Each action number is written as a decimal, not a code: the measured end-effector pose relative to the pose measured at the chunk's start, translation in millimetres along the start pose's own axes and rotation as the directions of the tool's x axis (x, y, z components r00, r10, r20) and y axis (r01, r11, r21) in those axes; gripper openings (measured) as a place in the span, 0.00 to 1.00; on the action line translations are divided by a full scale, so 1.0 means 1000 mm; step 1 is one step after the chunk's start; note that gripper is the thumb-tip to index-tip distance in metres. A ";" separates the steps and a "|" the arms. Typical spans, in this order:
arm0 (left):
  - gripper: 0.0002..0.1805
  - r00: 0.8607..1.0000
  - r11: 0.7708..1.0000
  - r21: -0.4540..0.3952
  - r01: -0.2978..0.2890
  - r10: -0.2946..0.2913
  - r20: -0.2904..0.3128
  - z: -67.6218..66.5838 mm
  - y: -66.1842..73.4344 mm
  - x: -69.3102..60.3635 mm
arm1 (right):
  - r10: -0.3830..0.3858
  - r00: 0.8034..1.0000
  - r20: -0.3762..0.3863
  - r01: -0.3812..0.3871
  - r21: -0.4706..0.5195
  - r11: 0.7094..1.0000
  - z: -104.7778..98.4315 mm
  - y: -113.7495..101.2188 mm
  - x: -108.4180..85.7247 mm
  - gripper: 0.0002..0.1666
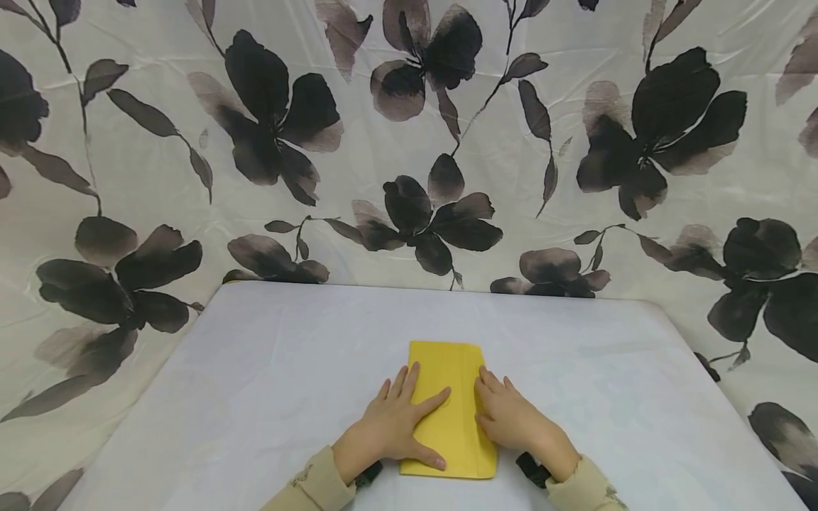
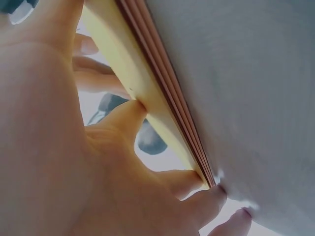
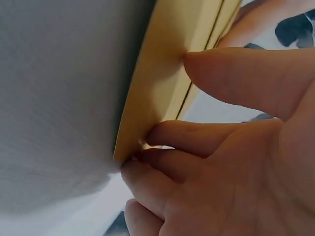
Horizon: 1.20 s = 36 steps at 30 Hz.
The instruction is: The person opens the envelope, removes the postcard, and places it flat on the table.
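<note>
A flat yellow rectangular thing, like a folder or a notebook [image 1: 447,365], lies on the white table with its long sides running away from me. A crease runs along its right part in the head view. Reddish-brown layers [image 2: 165,78] show along its left side in the left wrist view. My left hand [image 1: 393,422] rests on its left half, fingers spread and thumb near the bottom. My right hand [image 1: 514,419] touches the right edge; in the right wrist view the thumb presses the yellow side [image 3: 152,69] and the fingertips meet its lower edge.
The white-covered table [image 1: 287,355] spreads out on both sides of the yellow thing. Behind it hangs a white cloth [image 1: 358,142] with dark flower prints. Dark straps [image 1: 532,468] sit at my wrists below beige sleeves [image 1: 316,482].
</note>
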<state>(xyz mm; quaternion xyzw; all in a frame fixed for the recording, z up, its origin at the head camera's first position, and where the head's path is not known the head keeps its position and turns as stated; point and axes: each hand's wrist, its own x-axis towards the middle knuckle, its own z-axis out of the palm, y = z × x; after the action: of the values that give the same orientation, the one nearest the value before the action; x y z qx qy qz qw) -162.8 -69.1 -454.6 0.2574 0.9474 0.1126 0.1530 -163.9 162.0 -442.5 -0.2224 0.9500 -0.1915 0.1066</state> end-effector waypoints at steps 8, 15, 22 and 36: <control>0.58 1.000 1.000 0.027 -0.009 0.009 -0.005 -0.006 0.003 -0.002 | 0.007 1.000 -0.009 -0.007 -0.069 0.998 0.005 -0.003 0.002 0.34; 0.53 0.998 0.992 0.126 -0.025 0.031 -0.051 -0.012 0.016 0.006 | 0.008 1.000 -0.019 -0.009 -0.086 0.996 0.006 -0.007 0.001 0.33; 0.51 0.995 0.992 0.127 -0.004 0.017 -0.098 -0.005 0.032 0.018 | -0.015 0.999 -0.034 0.011 -0.104 0.994 0.004 -0.009 0.001 0.31; 0.43 0.990 0.966 0.238 0.099 -0.072 -0.117 0.005 0.052 0.023 | -0.026 0.994 -0.103 0.015 -0.100 0.995 0.008 -0.012 0.001 0.24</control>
<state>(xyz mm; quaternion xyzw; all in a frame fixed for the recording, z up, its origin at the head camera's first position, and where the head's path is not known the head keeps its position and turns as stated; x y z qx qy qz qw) -156.8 -12.5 -449.3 0.2266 0.9712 0.0024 0.0737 -157.9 148.9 -445.4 -0.2269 0.9603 -0.1565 0.0439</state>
